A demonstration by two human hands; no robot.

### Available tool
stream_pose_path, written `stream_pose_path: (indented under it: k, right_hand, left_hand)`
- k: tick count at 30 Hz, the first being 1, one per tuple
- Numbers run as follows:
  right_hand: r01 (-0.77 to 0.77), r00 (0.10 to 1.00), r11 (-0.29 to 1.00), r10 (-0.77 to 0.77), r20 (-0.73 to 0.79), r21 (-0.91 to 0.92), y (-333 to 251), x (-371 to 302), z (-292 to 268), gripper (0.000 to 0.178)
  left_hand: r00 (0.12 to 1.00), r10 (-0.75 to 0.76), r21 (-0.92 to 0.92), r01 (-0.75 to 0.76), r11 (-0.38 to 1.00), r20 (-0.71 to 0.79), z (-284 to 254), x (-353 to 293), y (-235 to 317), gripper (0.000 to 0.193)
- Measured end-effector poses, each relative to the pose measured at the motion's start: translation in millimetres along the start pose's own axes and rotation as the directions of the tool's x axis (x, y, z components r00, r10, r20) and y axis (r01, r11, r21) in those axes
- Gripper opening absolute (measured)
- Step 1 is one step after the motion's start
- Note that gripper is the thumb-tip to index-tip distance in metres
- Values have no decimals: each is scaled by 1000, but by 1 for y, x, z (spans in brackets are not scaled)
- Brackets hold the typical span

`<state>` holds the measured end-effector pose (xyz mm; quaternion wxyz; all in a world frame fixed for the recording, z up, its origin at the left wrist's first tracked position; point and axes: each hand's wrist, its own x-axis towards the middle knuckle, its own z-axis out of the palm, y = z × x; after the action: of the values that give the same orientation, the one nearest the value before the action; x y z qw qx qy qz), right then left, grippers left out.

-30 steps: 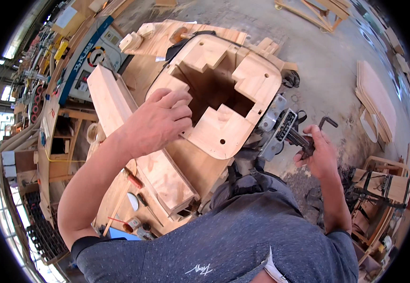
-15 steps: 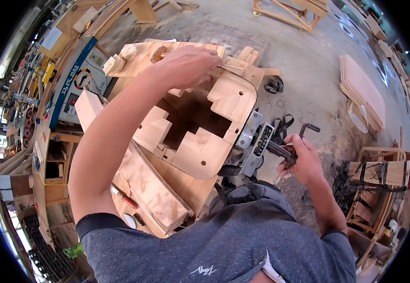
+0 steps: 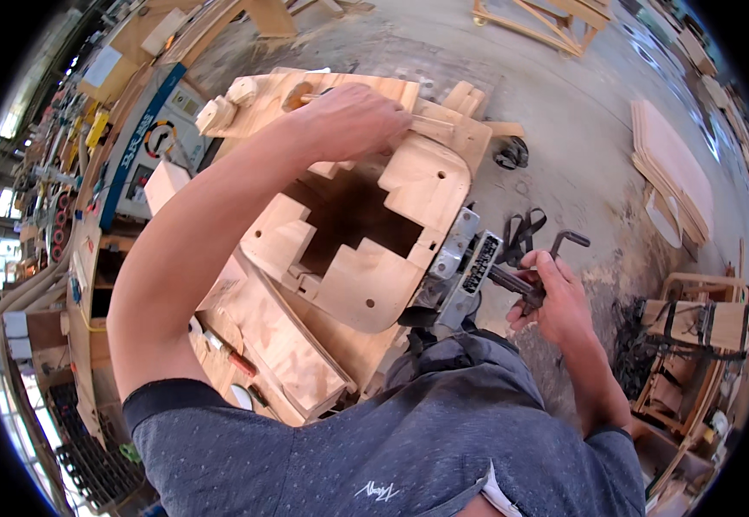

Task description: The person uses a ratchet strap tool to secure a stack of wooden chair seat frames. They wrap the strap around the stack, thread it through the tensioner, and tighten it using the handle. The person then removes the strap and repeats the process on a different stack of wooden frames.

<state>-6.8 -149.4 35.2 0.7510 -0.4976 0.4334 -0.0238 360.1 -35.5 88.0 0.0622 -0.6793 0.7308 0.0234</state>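
A large rounded wooden form [image 3: 366, 258] with a cross-shaped dark recess lies on the workbench, held against a metal vise [image 3: 465, 267]. My left hand [image 3: 353, 116] reaches over its far edge and grips a wooden part at the back of the form. My right hand [image 3: 555, 297] is wrapped around the black screw handle [image 3: 534, 280] of the vise, whose crossbar sticks out to the right. My grey shirt fills the lower middle of the view.
Wooden blocks [image 3: 232, 103] and boards lie on the bench to the left. A red-handled tool [image 3: 232, 358] lies near my left arm. Stacked plywood sheets [image 3: 676, 172] and wooden frames [image 3: 702, 345] stand on the concrete floor at right. Shelves of tools line the left wall.
My left hand moved from the near left side of the form up to its far edge. My right hand stayed on the vise handle.
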Motion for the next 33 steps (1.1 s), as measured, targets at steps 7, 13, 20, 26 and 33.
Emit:
stream_pose_path:
  k: [7, 13, 20, 26, 33]
  right_hand:
    - [6, 1000, 1000, -6, -25, 19, 4, 1, 2, 38]
    - [17, 1000, 998, -17, -10, 55, 8, 6, -2, 38]
    - [30, 1000, 999, -30, 6, 21, 6, 5, -4, 42]
    - [42, 999, 999, -43, 8, 31, 11, 8, -5, 42]
    - [45, 999, 999, -45, 3, 24, 9, 5, -2, 41]
  left_hand:
    - [844, -516, -300, 459, 836, -146, -26, -87, -33, 61]
    - [665, -700, -299, 745, 597, 259, -8, -137, 0, 45]
    - [559, -797, -168, 829, 533, 228, 0, -124, 18, 45]
    - [567, -823, -212, 809, 549, 33, 26, -129, 21, 42]
    - [558, -828, -270, 790, 550, -54, 35, -130, 25, 40]
